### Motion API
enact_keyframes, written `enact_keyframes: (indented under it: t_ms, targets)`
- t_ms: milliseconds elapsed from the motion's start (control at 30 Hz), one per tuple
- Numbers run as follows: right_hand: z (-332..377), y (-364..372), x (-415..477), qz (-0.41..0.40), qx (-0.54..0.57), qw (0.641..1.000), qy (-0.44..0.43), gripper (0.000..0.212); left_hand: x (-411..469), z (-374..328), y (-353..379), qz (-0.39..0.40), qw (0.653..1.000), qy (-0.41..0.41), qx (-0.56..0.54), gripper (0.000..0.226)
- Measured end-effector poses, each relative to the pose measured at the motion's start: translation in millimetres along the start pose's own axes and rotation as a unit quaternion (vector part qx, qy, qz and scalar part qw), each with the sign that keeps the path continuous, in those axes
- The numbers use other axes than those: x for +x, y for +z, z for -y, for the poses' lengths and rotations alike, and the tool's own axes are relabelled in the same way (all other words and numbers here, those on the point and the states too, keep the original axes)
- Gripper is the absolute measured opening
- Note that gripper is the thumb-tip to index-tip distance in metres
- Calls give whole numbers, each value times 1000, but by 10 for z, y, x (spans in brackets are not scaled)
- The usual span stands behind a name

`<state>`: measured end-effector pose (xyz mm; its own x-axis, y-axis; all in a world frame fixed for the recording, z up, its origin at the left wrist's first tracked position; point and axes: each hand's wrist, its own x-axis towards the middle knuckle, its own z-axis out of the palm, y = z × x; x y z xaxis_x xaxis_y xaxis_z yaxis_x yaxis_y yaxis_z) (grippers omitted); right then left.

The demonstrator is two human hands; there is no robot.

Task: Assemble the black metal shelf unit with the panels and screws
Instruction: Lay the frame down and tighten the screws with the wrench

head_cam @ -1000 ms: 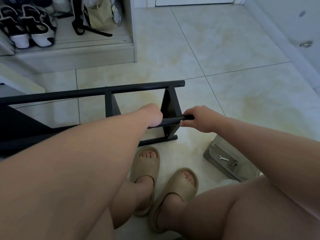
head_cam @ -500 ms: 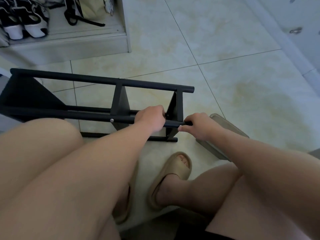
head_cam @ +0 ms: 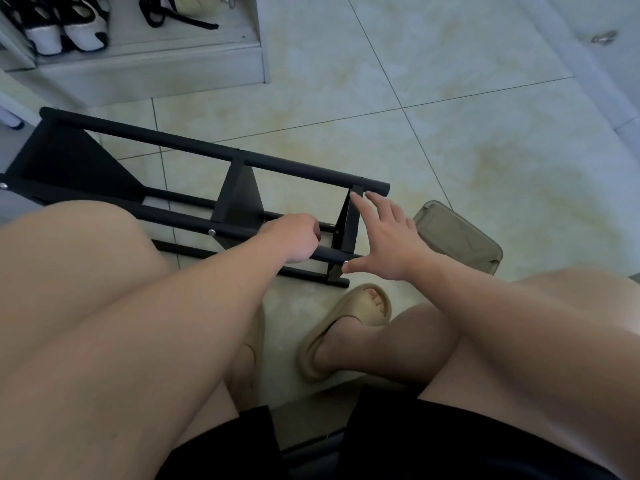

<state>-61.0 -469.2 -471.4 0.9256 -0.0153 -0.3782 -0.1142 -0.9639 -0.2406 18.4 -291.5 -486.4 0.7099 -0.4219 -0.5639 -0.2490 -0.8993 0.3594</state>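
Note:
The black metal shelf unit lies on its side on the tiled floor in front of my knees, its round poles running left to right with black panels between them. My left hand grips the near upper pole close to its right end. My right hand is spread with straight fingers beside the end panel; its thumb tip touches the pole's end and its fingertips reach up to the far pole's end. A silver screw head shows on the near pole.
A grey plastic container sits on the floor just right of my right hand. My feet in beige slippers are below the shelf. A low white cabinet with shoes stands at the far left; a wall runs along the right.
My right hand has let go of the near pole's end and spread its fingers. The shelf has swung so its right end lies nearer me. The left hand keeps its grip.

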Motion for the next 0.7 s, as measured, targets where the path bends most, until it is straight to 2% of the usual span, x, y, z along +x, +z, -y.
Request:
enact_keyframes:
  t_ms: [267,533,700]
  targets:
    - [8,29,39,34,-138,989,-48,147,-162,40,14,65,998,-6,-9,31]
    - [-108,44,196,51,-165,981,-87,148,5,41,-43,133,990,-10,-47,35]
    - [-201,36,291,59,-184,976,-97,147,229,-12,-37,147,986,4,-79,28]
